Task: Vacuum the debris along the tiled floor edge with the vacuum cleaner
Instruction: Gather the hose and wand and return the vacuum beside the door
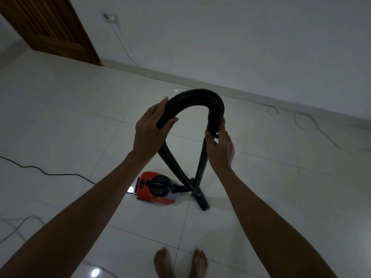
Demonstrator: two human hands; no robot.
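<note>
Here, left hand (149, 130) grip around arched hose (195, 98), right hand (219, 146) grip clasping wand (202, 159), vacuum cleaner (154, 187) below.

2 hands: left hand (149, 130), right hand (219, 148); 1 vacuum cleaner (154, 187), 1 hose (197, 99), 2 bare feet (163, 263), 1 door (52, 27).

A: Dim, greyish room. Any glare?
B: Two small bright spots on the glossy floor (60, 117), one near its lower edge. Wide-angle bending curves the wall (241, 37) line; corners look soft.
</note>
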